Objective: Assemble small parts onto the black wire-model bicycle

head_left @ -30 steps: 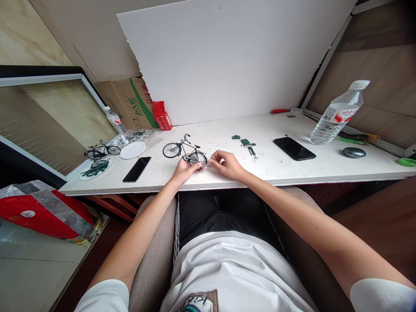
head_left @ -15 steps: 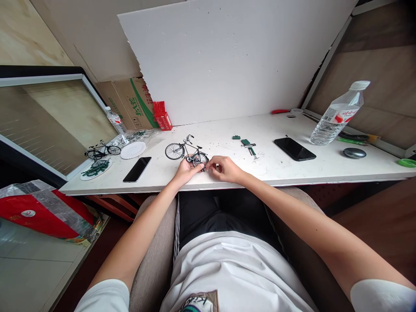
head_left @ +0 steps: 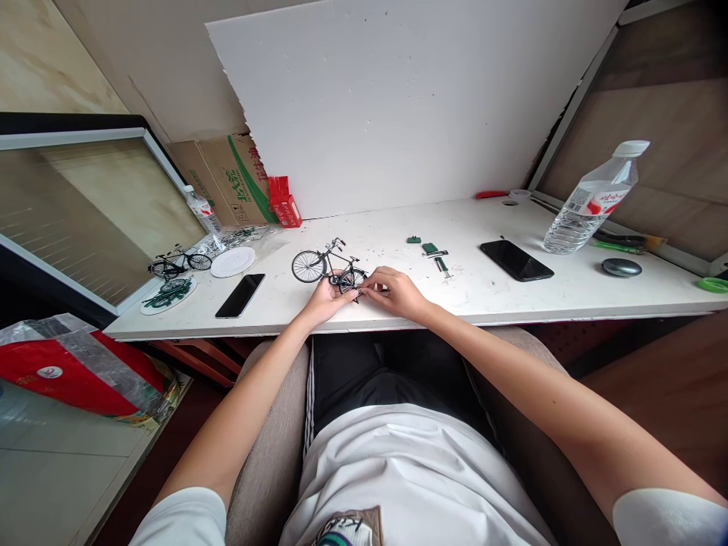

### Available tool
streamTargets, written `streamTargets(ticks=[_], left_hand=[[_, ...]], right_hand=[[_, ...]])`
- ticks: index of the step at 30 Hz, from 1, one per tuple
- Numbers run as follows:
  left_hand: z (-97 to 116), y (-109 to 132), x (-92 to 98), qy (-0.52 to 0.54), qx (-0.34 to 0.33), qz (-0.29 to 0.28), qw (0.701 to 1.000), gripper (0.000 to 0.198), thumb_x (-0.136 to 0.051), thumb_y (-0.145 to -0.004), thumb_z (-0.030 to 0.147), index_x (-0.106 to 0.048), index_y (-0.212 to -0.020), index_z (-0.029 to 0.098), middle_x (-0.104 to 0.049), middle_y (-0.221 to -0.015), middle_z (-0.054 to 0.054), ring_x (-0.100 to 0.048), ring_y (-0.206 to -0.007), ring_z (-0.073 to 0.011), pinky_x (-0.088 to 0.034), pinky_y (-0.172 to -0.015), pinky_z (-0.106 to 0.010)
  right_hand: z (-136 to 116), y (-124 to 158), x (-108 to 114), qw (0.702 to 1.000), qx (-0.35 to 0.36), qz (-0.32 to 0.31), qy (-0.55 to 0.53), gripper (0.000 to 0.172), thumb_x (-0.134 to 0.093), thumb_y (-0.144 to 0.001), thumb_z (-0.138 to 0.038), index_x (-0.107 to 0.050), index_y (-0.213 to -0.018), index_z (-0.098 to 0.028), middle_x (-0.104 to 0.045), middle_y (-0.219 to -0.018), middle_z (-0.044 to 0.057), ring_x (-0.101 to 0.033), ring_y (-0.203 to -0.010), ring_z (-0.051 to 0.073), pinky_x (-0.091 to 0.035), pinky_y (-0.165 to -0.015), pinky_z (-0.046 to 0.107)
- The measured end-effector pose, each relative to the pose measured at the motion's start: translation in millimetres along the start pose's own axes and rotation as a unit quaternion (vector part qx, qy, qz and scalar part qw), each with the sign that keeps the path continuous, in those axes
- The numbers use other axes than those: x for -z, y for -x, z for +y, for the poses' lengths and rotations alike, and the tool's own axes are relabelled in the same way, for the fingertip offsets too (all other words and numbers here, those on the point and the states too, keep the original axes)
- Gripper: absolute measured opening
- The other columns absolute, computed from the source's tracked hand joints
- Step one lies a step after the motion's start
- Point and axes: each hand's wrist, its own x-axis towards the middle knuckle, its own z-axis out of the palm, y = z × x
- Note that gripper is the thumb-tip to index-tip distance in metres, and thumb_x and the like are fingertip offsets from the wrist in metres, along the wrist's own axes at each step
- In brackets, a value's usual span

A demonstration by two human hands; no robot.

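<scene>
A small black model bicycle [head_left: 328, 265] is held over the front part of the white table [head_left: 387, 227], its front wheel pointing left. My left hand [head_left: 327, 303] grips it low near the rear wheel, thumb stretched toward the wheel. At the right of that wheel, the fingers of my right hand [head_left: 395, 292] are pinched together, close to or touching the bicycle's rear. Whatever sits between those fingertips is too small to make out. Green plastic pieces [head_left: 431, 249] lie beyond my right hand.
A phone [head_left: 240, 296] lies left, another dark phone [head_left: 516, 261] right, near a water bottle [head_left: 591, 199] and a grey oval object [head_left: 621, 267]. At the far left are a second model bicycle [head_left: 179, 262], a white disc [head_left: 233, 262] and green parts [head_left: 169, 294]. A white board [head_left: 398, 106] stands behind.
The model bicycle has shifted slightly right and tilted a little. My right fingers have come closer together and flattened at its rear wheel. My left hand keeps its grip.
</scene>
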Motion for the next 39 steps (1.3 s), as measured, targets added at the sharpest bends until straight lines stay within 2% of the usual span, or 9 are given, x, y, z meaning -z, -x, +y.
streamTargets(ticks=[10,17,21,23,25,29,32,35,39], left_hand=[[3,1,-3.7,0.009,0.013,-0.001,1.000,0.059,-0.097,-0.075,0.041,-0.058,-0.114,0.020,-0.073,-0.115,-0.008,-0.072,-0.107,-0.0237,-0.059,-0.101,-0.043],[2,1,-2.9,0.014,0.012,0.002,1.000,0.060,-0.096,-0.076,0.041,-0.058,-0.117,0.019,-0.074,-0.118,-0.010,-0.072,-0.113,-0.0254,-0.059,-0.105,-0.046],[2,1,-3.8,0.021,0.019,0.011,1.000,0.061,-0.096,-0.076,0.040,-0.057,-0.117,0.019,-0.075,-0.118,-0.010,-0.073,-0.111,-0.0253,-0.060,-0.102,-0.045],[4,2,-4.5,0.026,0.028,0.017,0.999,0.061,-0.096,-0.076,0.041,-0.057,-0.117,0.019,-0.076,-0.118,-0.011,-0.075,-0.111,-0.0268,-0.061,-0.098,-0.044],[6,2,-5.1,0.034,0.039,0.019,0.998,0.060,-0.096,-0.077,0.043,-0.056,-0.116,0.020,-0.077,-0.120,-0.012,-0.077,-0.110,-0.0289,-0.061,-0.096,-0.044],[11,3,-5.2,0.052,0.047,0.023,0.997,0.056,-0.094,-0.079,0.045,-0.057,-0.112,0.019,-0.080,-0.118,-0.013,-0.082,-0.102,-0.0302,-0.059,-0.098,-0.045],[14,3,-4.7,0.064,0.049,0.029,0.996,0.055,-0.096,-0.078,0.045,-0.059,-0.110,0.018,-0.081,-0.118,-0.014,-0.082,-0.100,-0.0300,-0.059,-0.099,-0.046],[16,2,-5.0,0.068,0.050,0.031,0.996,0.056,-0.096,-0.077,0.046,-0.061,-0.109,0.018,-0.081,-0.116,-0.013,-0.082,-0.100,-0.0294,-0.059,-0.100,-0.047],[17,3,-6.5,0.064,0.045,0.029,0.997,0.053,-0.096,-0.077,0.047,-0.064,-0.107,0.017,-0.081,-0.112,-0.013,-0.082,-0.098,-0.0292,-0.060,-0.100,-0.048]], right_hand=[[0,0,0,1.000,-0.028,-0.013,-0.004,0.021,-0.063,-0.105,-0.037,-0.079,-0.104,-0.023,-0.075,-0.099,0.010,-0.069,-0.091,0.024,-0.056,-0.080,0.037],[2,0,0,1.000,-0.015,-0.009,-0.005,0.020,-0.063,-0.105,-0.035,-0.078,-0.103,-0.022,-0.075,-0.096,0.009,-0.068,-0.087,0.023,-0.055,-0.078,0.036],[-1,0,0,0.999,-0.026,-0.004,-0.018,0.018,-0.065,-0.103,-0.036,-0.076,-0.104,-0.022,-0.074,-0.095,0.008,-0.066,-0.084,0.021,-0.054,-0.075,0.034],[-3,-1,1,0.998,-0.045,0.018,-0.030,0.020,-0.068,-0.102,-0.039,-0.075,-0.109,-0.022,-0.074,-0.100,0.008,-0.066,-0.082,0.020,-0.054,-0.073,0.034],[-3,-2,5,0.993,-0.084,0.066,-0.042,0.025,-0.066,-0.102,-0.043,-0.073,-0.112,-0.022,-0.075,-0.105,0.009,-0.066,-0.082,0.020,-0.054,-0.070,0.033],[13,-6,19,0.973,-0.165,0.160,-0.033,0.026,-0.059,-0.104,-0.044,-0.071,-0.107,-0.021,-0.076,-0.105,0.011,-0.069,-0.091,0.023,-0.056,-0.075,0.035],[31,-6,30,0.976,-0.184,0.111,0.000,0.022,-0.063,-0.101,-0.039,-0.074,-0.102,-0.019,-0.079,-0.105,0.012,-0.070,-0.091,0.025,-0.057,-0.083,0.039],[42,-4,35,0.980,-0.195,0.029,0.030,0.020,-0.067,-0.098,-0.035,-0.079,-0.101,-0.019,-0.081,-0.102,0.012,-0.072,-0.088,0.026,-0.056,-0.081,0.039],[43,-7,29,0.979,-0.164,-0.058,0.104,0.016,-0.070,-0.098,-0.029,-0.083,-0.099,-0.021,-0.081,-0.099,0.010,-0.072,-0.087,0.026,-0.051,-0.074,0.035]])
